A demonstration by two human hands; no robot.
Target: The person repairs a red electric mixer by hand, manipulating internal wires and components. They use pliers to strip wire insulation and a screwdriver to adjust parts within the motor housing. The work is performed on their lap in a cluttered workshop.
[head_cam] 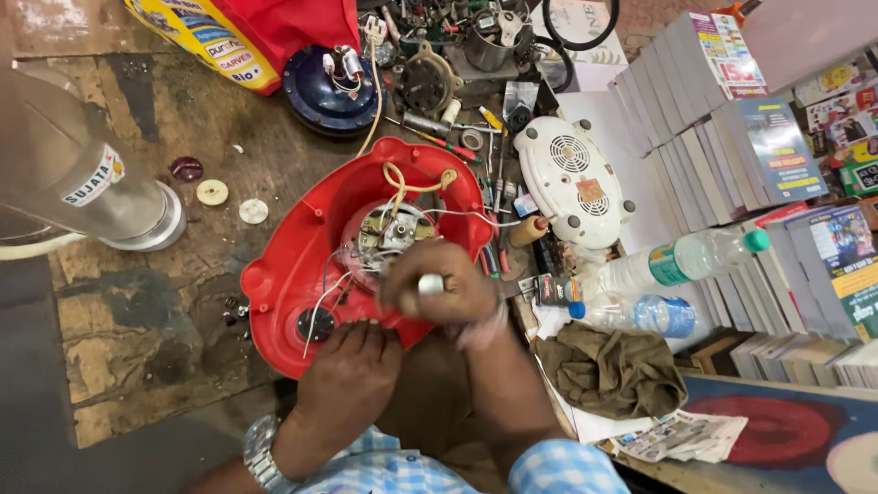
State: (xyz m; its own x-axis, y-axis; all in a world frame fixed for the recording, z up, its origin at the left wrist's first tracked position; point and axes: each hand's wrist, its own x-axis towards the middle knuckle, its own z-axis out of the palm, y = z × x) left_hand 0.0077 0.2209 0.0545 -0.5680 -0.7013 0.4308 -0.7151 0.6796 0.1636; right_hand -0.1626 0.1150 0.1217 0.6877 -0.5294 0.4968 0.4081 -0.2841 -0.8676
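Observation:
A red plastic appliance base (293,247) lies upside down on the worn workbench, its motor (389,233) and loose white and yellow wires exposed. My left hand (352,366) rests on the near rim of the red base and steadies it. My right hand (439,288) is closed around a small white-tipped tool, held over the motor opening. The tool's tip is hidden by my fingers.
A steel jar (87,178) lies at the left. A white vented base (572,178), loose tools and parts lie behind. Two plastic bottles (681,261), a brown rag (608,370) and stacked books (732,137) fill the right side. Small round caps (212,192) lie on the bench.

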